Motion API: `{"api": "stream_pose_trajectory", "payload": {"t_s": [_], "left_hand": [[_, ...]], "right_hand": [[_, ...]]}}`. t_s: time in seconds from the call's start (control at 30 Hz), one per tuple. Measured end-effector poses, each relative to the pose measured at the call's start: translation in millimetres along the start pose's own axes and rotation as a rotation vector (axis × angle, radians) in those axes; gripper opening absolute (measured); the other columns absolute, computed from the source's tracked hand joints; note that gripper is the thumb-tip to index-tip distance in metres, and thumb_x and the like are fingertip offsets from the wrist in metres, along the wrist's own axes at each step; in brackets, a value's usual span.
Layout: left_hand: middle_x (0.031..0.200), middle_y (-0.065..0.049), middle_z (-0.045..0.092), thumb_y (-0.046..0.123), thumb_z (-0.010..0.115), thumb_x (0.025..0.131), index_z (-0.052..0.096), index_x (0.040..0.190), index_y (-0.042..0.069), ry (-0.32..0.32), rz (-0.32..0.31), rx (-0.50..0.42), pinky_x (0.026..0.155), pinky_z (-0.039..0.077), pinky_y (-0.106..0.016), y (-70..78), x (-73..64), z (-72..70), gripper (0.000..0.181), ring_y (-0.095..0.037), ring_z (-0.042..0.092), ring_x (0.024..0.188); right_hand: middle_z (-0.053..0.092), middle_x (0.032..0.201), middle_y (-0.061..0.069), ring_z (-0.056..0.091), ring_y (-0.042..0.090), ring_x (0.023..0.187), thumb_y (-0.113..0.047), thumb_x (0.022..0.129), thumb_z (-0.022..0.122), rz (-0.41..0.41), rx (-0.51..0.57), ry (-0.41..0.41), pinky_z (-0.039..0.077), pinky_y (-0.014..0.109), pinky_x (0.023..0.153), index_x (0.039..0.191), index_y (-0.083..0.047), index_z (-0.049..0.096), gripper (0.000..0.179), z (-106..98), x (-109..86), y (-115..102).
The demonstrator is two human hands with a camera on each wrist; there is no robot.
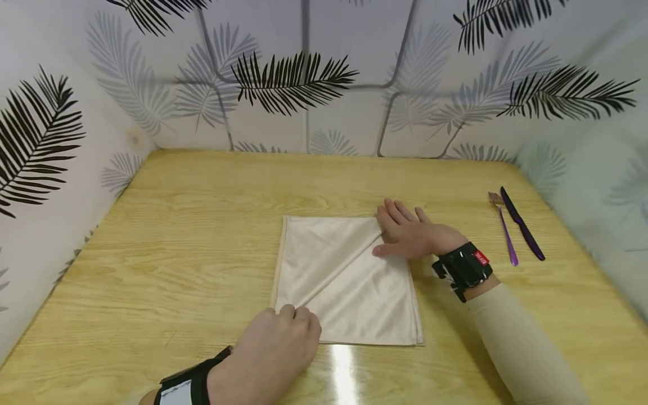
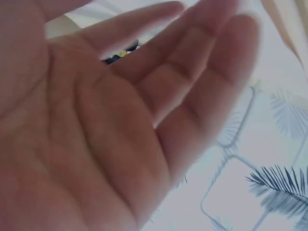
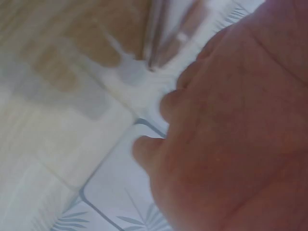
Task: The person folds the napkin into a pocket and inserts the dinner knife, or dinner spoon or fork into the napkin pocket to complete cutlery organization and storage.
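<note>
A cream cloth napkin [image 1: 349, 275], folded to a square, lies flat on the wooden table. A raised diagonal fold runs across it from the near left corner to the far right corner. At the near left corner my left hand [image 1: 278, 349] pinches the cloth, fingers curled down and their tips hidden in the head view. The left wrist view shows the palm and bent fingers of that left hand [image 2: 120, 120] close up. My right hand [image 1: 417, 233] rests on the far right corner, fingers fairly straight and spread, thumb lying on the cloth.
To the right lie a purple fork [image 1: 506, 233] and a dark purple knife [image 1: 523, 225], side by side. The wooden table [image 1: 177, 242] is bordered at the back and sides by leaf-patterned fabric [image 1: 344, 124].
</note>
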State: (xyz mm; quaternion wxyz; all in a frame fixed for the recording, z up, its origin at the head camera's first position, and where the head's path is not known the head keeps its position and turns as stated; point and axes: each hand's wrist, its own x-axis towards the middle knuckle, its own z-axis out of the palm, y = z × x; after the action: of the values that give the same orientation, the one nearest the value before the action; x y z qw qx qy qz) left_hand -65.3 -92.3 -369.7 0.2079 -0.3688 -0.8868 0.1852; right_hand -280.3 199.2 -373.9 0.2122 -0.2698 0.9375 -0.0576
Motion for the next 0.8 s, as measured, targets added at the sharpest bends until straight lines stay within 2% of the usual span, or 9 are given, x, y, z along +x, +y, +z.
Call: {"api": "stream_pose_trajectory", "payload": {"t_s": [0.1, 0.2, 0.3, 0.37, 0.5, 0.57, 0.67, 0.73, 0.8], "left_hand": [[0.085, 0.003, 0.062, 0.03, 0.065, 0.094, 0.07, 0.101, 0.014, 0.013, 0.076, -0.035, 0.055, 0.045, -0.025, 3.2, 15.6, -2.8, 0.018, -0.01, 0.057, 0.071], [0.11, -0.001, 0.067, 0.04, 0.06, 0.097, 0.067, 0.119, 0.016, -0.072, 0.147, -0.069, 0.066, 0.055, -0.031, 17.2, 34.5, -5.5, 0.033, -0.014, 0.063, 0.088], [0.131, -0.005, 0.063, 0.042, 0.052, 0.103, 0.061, 0.134, 0.019, -0.166, 0.192, -0.122, 0.064, 0.056, -0.031, 37.5, 50.3, -5.4, 0.04, -0.016, 0.063, 0.098], [0.136, -0.004, 0.062, 0.036, 0.047, 0.106, 0.06, 0.137, 0.019, -0.189, 0.221, -0.147, 0.059, 0.055, -0.029, 50.5, 58.0, -3.6, 0.038, -0.016, 0.063, 0.101], [0.134, -0.002, 0.064, 0.032, 0.044, 0.107, 0.066, 0.131, 0.019, -0.079, 0.277, -0.131, 0.051, 0.051, -0.025, 66.9, 66.0, -0.3, 0.035, -0.013, 0.061, 0.096], [0.13, -0.002, 0.066, 0.031, 0.044, 0.106, 0.069, 0.127, 0.019, 0.012, 0.294, -0.097, 0.05, 0.048, -0.023, 70.4, 68.5, 0.9, 0.034, -0.012, 0.061, 0.092], [0.123, 0.001, 0.07, 0.03, 0.044, 0.106, 0.072, 0.122, 0.022, 0.12, 0.325, -0.073, 0.055, 0.048, -0.02, 71.0, 74.4, 2.1, 0.033, -0.01, 0.064, 0.093], [0.116, 0.005, 0.071, 0.028, 0.043, 0.106, 0.071, 0.119, 0.023, 0.169, 0.32, -0.089, 0.058, 0.049, -0.02, 71.1, 80.8, 3.9, 0.031, -0.007, 0.065, 0.091], [0.109, 0.009, 0.071, 0.027, 0.042, 0.107, 0.069, 0.119, 0.025, 0.202, 0.316, -0.108, 0.059, 0.049, -0.02, 70.9, 89.0, 6.4, 0.029, -0.005, 0.065, 0.089]], "right_hand": [[-0.008, 0.17, 0.024, -0.003, 0.042, 0.158, -0.064, 0.095, 0.056, 0.008, -0.03, -0.026, 0.0, 0.073, 0.119, 0.162, -0.001, 0.0, 0.108, -6.4, -10.1, -6.2], [-0.004, 0.17, 0.024, 0.001, 0.041, 0.159, -0.059, 0.096, 0.058, 0.021, -0.035, -0.068, 0.004, 0.072, 0.12, 0.162, 0.001, 0.002, 0.105, -12.1, -16.8, -12.0], [-0.005, 0.171, 0.021, 0.001, 0.039, 0.159, -0.058, 0.098, 0.057, 0.005, -0.007, -0.107, 0.001, 0.071, 0.121, 0.162, -0.002, 0.001, 0.102, -12.3, -16.2, -7.7], [-0.007, 0.171, 0.02, -0.002, 0.038, 0.159, -0.055, 0.1, 0.056, -0.02, 0.04, -0.126, -0.001, 0.071, 0.12, 0.163, -0.003, 0.001, 0.098, -10.6, -14.6, -2.0], [-0.007, 0.17, 0.023, -0.007, 0.043, 0.158, -0.042, 0.103, 0.057, -0.086, 0.166, -0.119, -0.002, 0.07, 0.121, 0.163, -0.003, 0.005, 0.088, -11.9, -11.2, 9.9], [0.001, 0.168, 0.029, -0.001, 0.049, 0.156, -0.031, 0.105, 0.056, -0.128, 0.196, -0.072, 0.006, 0.069, 0.122, 0.162, 0.0, 0.014, 0.078, -13.4, -9.4, 15.8], [0.031, 0.157, 0.036, 0.028, 0.054, 0.146, -0.013, 0.105, 0.054, -0.202, 0.157, 0.066, 0.031, 0.065, 0.115, 0.152, 0.005, 0.039, 0.053, -14.1, -5.8, 25.0], [0.05, 0.138, 0.033, 0.05, 0.047, 0.125, -0.005, 0.104, 0.051, -0.206, 0.115, 0.164, 0.045, 0.057, 0.101, 0.141, 0.006, 0.054, 0.039, -13.8, -3.0, 29.9], [0.06, 0.121, 0.025, 0.058, 0.035, 0.104, -0.001, 0.103, 0.05, -0.19, 0.092, 0.235, 0.049, 0.048, 0.089, 0.13, 0.004, 0.063, 0.03, -13.9, -0.1, 32.7]]}}
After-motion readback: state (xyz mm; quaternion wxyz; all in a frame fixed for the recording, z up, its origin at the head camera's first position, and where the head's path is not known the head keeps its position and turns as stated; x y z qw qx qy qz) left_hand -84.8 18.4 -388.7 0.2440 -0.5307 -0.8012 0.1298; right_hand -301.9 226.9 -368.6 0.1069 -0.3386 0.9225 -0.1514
